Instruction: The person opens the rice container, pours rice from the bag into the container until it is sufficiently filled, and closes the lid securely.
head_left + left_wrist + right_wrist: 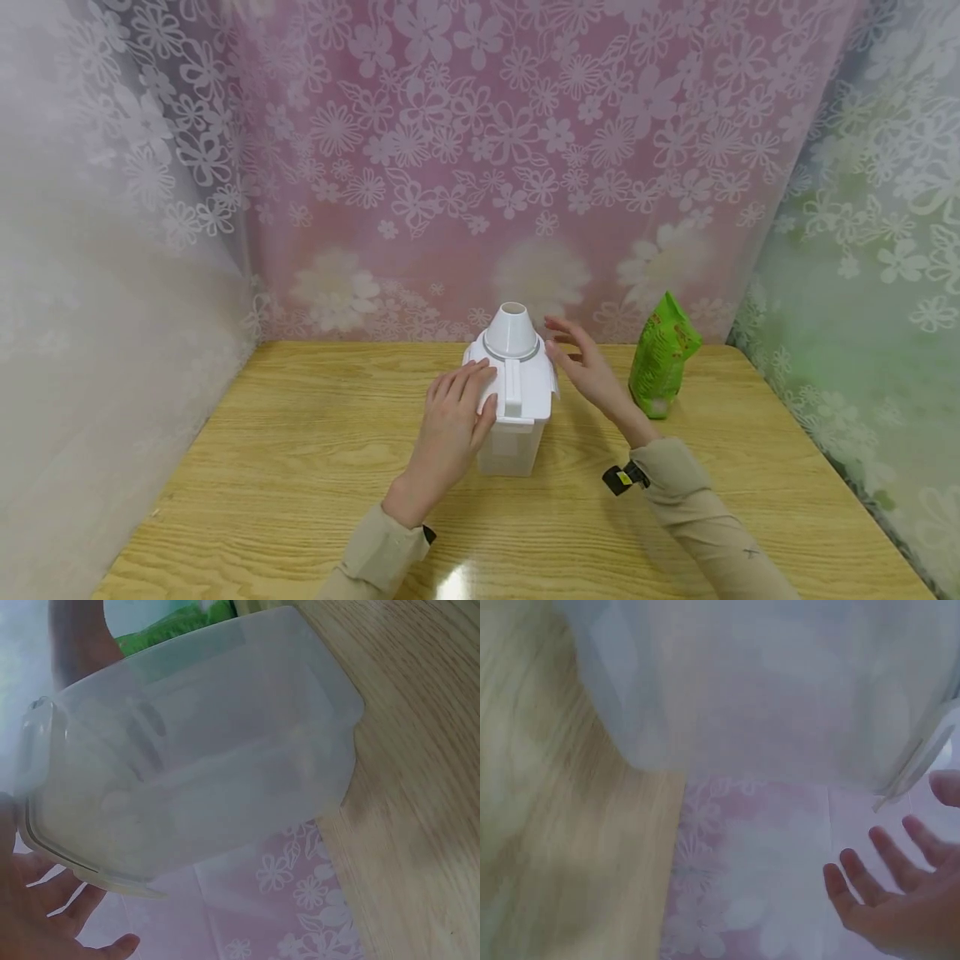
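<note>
A translucent plastic storage container (504, 454) stands upright on the table, under a white lid (536, 400) with a raised bar and a white cone-shaped piece (512, 335) on top. My left hand (448, 417) rests its fingers on the left part of the lid. On the other side, my right hand (592, 371) is held beside the lid with its fingers spread and nothing in them; a small gap from the container (765, 690) shows in the right wrist view. No contents are visible through the container wall (225, 750) in the left wrist view.
A green bag (660, 358) with a folded top stands upright to the right, behind my right forearm. The wood-patterned table (315, 450) ends at a pink flowered curtain (450, 167) at the back. More flowered curtains hang at both sides.
</note>
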A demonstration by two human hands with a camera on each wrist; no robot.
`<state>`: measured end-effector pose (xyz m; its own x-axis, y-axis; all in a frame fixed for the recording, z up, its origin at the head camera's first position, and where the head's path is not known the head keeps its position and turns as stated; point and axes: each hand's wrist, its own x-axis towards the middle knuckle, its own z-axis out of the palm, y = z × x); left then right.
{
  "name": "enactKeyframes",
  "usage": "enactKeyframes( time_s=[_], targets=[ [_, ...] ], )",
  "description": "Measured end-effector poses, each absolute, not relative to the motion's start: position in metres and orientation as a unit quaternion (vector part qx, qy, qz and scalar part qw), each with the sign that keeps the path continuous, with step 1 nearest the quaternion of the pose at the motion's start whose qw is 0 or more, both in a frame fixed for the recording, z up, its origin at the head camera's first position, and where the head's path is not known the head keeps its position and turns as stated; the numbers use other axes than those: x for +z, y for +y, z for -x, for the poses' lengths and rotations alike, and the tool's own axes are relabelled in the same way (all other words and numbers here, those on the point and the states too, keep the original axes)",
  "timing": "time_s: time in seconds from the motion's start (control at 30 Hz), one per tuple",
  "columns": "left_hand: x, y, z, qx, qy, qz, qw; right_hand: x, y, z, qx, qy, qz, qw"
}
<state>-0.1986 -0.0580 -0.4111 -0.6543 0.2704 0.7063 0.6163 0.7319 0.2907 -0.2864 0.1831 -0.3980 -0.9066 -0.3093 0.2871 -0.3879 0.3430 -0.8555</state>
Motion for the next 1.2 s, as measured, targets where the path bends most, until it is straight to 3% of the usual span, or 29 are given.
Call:
enactKeyframes(
  time_s=[0.13, 0.43, 1.2],
  targets=[
    [-0.409, -0.057, 0.199, -0.285, -0.861, 0.253, 0.337, -0.397, 0.18, 0.291, 0.46, -0.848, -0.249, 0.087],
    [-0.406, -0.043, 0.193, -0.254, -0.852, 0.255, 0.38, -0.395, 0.179, 0.292, 0.426, -0.87, -0.237, 0.078],
    [-0.416, -0.042, 0.19, -0.22, -0.86, 0.252, 0.384, -0.396, 0.187, 0.272, 0.405, -0.883, -0.211, 0.107]
  ],
)
